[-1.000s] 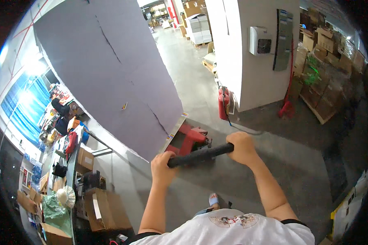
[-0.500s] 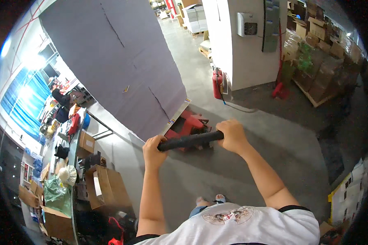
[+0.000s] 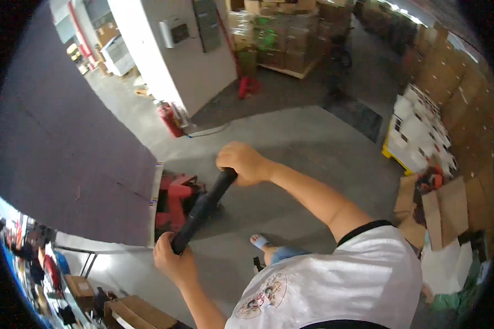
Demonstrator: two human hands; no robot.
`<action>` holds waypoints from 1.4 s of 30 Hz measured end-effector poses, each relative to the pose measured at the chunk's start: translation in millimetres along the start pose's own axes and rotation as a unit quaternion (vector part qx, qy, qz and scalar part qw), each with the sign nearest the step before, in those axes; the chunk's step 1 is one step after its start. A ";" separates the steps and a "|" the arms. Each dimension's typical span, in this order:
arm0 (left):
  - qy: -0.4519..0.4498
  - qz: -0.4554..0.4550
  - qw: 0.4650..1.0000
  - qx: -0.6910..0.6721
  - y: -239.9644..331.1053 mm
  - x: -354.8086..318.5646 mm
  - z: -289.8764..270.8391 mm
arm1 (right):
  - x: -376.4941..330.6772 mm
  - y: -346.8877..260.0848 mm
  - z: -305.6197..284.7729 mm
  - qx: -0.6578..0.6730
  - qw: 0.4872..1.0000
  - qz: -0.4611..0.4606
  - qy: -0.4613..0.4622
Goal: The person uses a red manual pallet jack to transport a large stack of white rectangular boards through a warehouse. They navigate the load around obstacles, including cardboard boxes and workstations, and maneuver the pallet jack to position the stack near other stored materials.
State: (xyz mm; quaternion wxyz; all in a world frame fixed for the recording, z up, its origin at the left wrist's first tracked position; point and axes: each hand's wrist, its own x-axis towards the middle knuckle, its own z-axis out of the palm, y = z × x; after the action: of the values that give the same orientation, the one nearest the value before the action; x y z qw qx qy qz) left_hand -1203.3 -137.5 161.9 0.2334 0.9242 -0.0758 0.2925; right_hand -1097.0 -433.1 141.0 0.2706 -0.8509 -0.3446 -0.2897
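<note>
Both my hands grip a thick black handle bar (image 3: 205, 211), which runs slantwise across the view. Around its near left end is my left hand (image 3: 173, 260), fingers closed. My right hand (image 3: 242, 163) wraps the far right end. Just beyond the bar stands the red pallet jack (image 3: 173, 203), partly hidden by the bar and my left hand. Next to it on the left rises a tall load with a flat grey-purple side (image 3: 71, 148), its lower edge on a pale pallet (image 3: 155, 205).
A red fire extinguisher (image 3: 170, 119) stands by a white pillar (image 3: 208, 77). Wrapped cartons (image 3: 285, 41) sit on a pallet at the back. To the right are stacked white packages (image 3: 417, 129) on a yellow base and an open carton (image 3: 444, 214). Another carton (image 3: 142, 312) lies near left.
My view has turned right, so the load and pallet jack now appear farther left. The bar slants more steeply, with both hands still around it.
</note>
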 end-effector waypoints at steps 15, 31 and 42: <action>0.064 -0.019 0.998 0.007 44.9 37.9 -11.0 | 39.5 19.2 -38.3 0.022 0.997 -0.049 0.063; 0.266 -0.219 0.889 0.301 133.5 117.1 110.9 | 192.9 197.9 49.9 0.215 0.920 -0.262 0.197; 0.168 -0.252 0.910 0.285 233.3 129.4 156.8 | 207.3 248.5 47.1 0.311 0.861 -0.332 0.228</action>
State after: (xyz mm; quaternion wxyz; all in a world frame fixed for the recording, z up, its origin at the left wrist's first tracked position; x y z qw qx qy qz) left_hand -1082.8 -417.7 213.9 0.0357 0.8773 0.2862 0.3837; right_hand -774.5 -466.0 184.8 0.4801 -0.4677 -0.6075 -0.4262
